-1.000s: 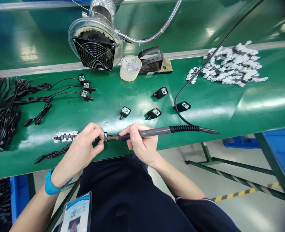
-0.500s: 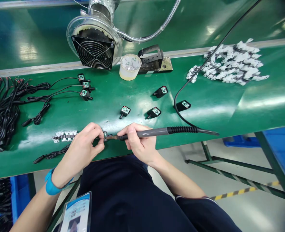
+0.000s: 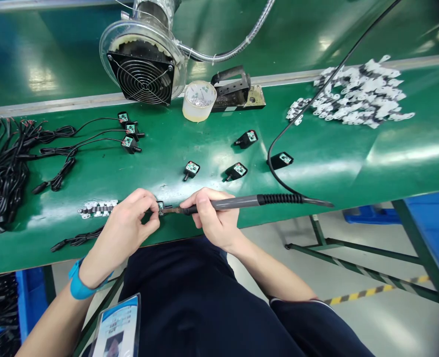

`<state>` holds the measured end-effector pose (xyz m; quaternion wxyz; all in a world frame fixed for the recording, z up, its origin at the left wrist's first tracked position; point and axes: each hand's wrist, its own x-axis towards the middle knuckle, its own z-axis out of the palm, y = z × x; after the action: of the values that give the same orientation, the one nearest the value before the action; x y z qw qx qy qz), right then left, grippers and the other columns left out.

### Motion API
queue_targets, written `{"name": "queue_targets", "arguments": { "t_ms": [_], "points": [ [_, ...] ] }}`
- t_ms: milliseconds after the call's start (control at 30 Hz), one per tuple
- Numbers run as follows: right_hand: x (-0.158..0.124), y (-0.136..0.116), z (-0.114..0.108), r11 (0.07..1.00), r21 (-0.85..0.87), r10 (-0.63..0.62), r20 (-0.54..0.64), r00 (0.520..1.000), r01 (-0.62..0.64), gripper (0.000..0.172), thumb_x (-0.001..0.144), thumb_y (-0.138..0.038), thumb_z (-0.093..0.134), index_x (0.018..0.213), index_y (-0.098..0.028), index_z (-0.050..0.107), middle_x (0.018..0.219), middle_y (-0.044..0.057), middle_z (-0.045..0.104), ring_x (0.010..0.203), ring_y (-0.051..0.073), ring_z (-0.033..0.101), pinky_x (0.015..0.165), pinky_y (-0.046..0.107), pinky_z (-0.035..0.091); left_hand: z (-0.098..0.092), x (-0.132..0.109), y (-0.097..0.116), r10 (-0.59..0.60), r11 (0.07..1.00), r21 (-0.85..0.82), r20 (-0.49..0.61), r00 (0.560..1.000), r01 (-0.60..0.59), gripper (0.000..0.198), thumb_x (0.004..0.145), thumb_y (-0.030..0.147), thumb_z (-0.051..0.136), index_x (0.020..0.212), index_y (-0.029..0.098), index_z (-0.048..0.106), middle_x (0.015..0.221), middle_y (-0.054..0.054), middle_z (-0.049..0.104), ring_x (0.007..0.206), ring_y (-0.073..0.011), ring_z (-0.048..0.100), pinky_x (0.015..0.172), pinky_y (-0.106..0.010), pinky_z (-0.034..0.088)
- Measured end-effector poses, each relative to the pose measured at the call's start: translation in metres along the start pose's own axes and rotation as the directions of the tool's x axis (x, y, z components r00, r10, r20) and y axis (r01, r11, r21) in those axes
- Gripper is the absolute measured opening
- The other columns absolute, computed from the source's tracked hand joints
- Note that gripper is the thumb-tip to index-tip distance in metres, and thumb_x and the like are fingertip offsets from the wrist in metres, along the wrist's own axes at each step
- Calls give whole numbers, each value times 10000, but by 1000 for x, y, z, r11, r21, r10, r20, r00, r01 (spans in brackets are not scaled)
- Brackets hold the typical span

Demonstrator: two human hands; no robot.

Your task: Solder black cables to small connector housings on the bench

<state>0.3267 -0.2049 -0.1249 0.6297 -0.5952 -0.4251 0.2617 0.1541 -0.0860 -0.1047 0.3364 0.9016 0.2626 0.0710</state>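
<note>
- Hardly anything has shifted since the earlier frames: both hands stay at the near edge of the desk [image 3: 316, 163], and the view has only drifted slightly, so the soldering contact looks held in place.
- Left hand [image 3: 124, 230] pinches a small circuit board [image 3: 161, 207] between thumb and fingertips, just above the desk.
- Right hand [image 3: 214, 220] grips the soldering iron [image 3: 241, 202] like a pen, its tip touching that board.
- Round tub [image 3: 199, 100] by the fan [image 3: 142, 74] holds something pale and shiny; I cannot tell what.
- Blue bin [image 3: 3, 310] under the desk holds black cables.
- Loose plug pieces [image 3: 236, 171] lie well apart from the hands.
</note>
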Motion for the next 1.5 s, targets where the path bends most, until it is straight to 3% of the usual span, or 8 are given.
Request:
{"name": "queue_targets", "arguments": {
  "t_ms": [167, 367, 1067, 1167, 1333, 1500],
  "points": [
    [-3, 2, 1, 996, 40, 80, -42, 996, -78, 457, 1024, -465, 465, 762, -191, 720, 623, 31, 656, 558, 148, 645, 543, 264, 544, 0, 0, 1, -1, 1000, 12, 6, 1000, 1, 106, 882, 111, 561, 839, 205, 586, 1018, -18, 614, 662, -97, 463, 619, -248, 392],
    [-3, 0, 0, 1000, 14, 21, -14, 1000, -21, 438, 1032, -432, 464, 774, -188, 721, 537, -2, 587, 489, 130, 591, 522, 254, 516, -1, 1, 2, 17, 1000, 19, 1, 1000, -17, 132, 859, 73, 566, 840, 203, 579, 1011, -6, 613, 644, -89, 440, 605, -236, 373],
    [1, -2, 1, 997, 16, -75, 8, 997, 75, 350, 1029, -279, 471, 793, -160, 701, 517, -43, 545, 430, 83, 511, 494, 220, 455, 1, 3, 1, 16, 1000, 3, -11, 1000, -16, 143, 830, 61, 601, 815, 201, 576, 999, 15, 612, 651, -81, 440, 603, -230, 367],
    [1, -1, 0, 995, 20, -94, -50, 994, 95, 370, 1030, -291, 473, 779, -162, 712, 491, -47, 530, 396, 81, 492, 471, 222, 460, 0, 3, 2, 19, 1000, 7, -8, 1000, -19, 139, 839, 64, 593, 815, 199, 576, 995, 10, 610, 653, -82, 443, 606, -234, 369],
    [-2, 4, -6, 987, -4, -158, -269, 950, 162, 362, 1036, -276, 469, 818, -172, 739, 452, -66, 498, 324, 72, 443, 395, 215, 427, -1, 4, 0, 12, 1000, 6, 21, 1000, -12, 134, 850, 74, 583, 809, 201, 574, 1000, 7, 609, 679, -88, 471, 618, -238, 379],
    [-3, 15, -17, 940, -240, -321, -369, 872, 244, 321, 1034, -232, 444, 916, -192, 740, 561, -41, 604, 432, 113, 588, 508, 273, 530, -2, 5, -1, 9, 1000, 10, 29, 1000, -10, 134, 843, 76, 580, 801, 203, 581, 1000, 12, 613, 646, -82, 445, 607, -237, 376]
  ]
}}
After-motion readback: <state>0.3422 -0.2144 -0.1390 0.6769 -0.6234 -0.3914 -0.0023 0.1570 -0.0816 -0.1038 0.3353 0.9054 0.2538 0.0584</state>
